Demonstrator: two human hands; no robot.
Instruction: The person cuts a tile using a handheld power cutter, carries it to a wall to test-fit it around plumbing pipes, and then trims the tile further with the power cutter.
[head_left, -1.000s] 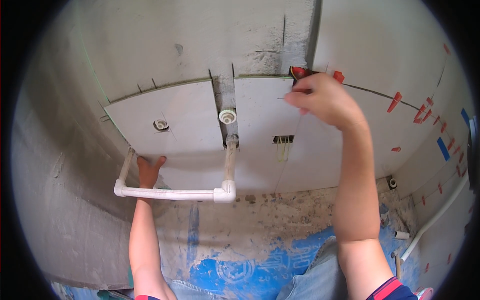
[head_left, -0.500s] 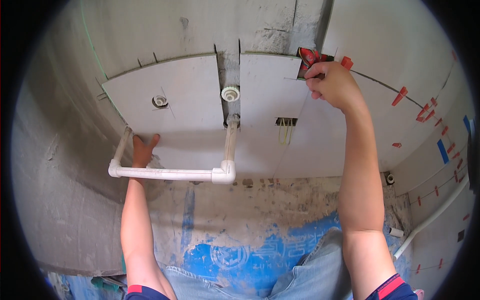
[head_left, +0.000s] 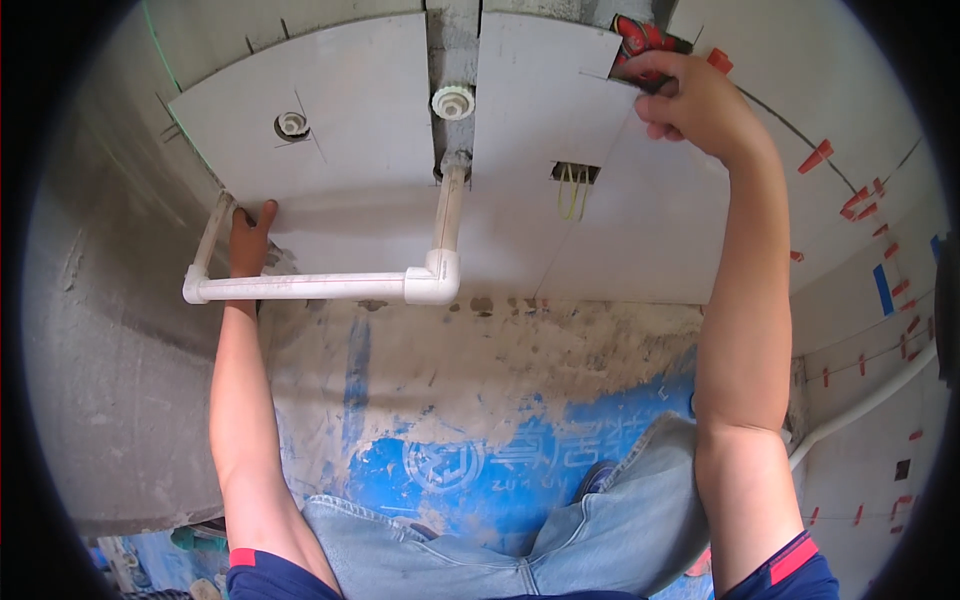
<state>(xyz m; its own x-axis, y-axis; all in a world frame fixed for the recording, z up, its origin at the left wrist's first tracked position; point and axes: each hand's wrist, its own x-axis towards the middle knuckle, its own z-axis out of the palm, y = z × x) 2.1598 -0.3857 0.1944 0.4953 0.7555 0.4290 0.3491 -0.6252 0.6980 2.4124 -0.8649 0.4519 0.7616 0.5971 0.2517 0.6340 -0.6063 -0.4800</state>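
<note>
My left hand (head_left: 250, 243) rests against the lower left of a white wall tile (head_left: 340, 100), behind a white pipe loop (head_left: 330, 287). Its thumb stands apart from the fingers; it grips nothing visible. At the upper right, my right hand (head_left: 700, 105) is at a notch in the corner of a second white tile (head_left: 540, 90). One finger reaches into the notch beside a red object with dark parts (head_left: 642, 42), and the other fingers are curled. Whatever is between those fingertips is hidden.
A white threaded pipe fitting (head_left: 453, 102) sticks out between the tiles; another fitting (head_left: 292, 124) pokes through a round hole. Yellowish wires (head_left: 572, 195) hang from a rectangular cutout. Several red wedges (head_left: 816, 156) line the right-hand tile joints. Grey bare wall (head_left: 120, 330) stands at left.
The wall and tiles sit higher in the picture, as my view has tilted down. My right hand is still at the notch with its finger stretched further in; my left hand stays against the tile.
</note>
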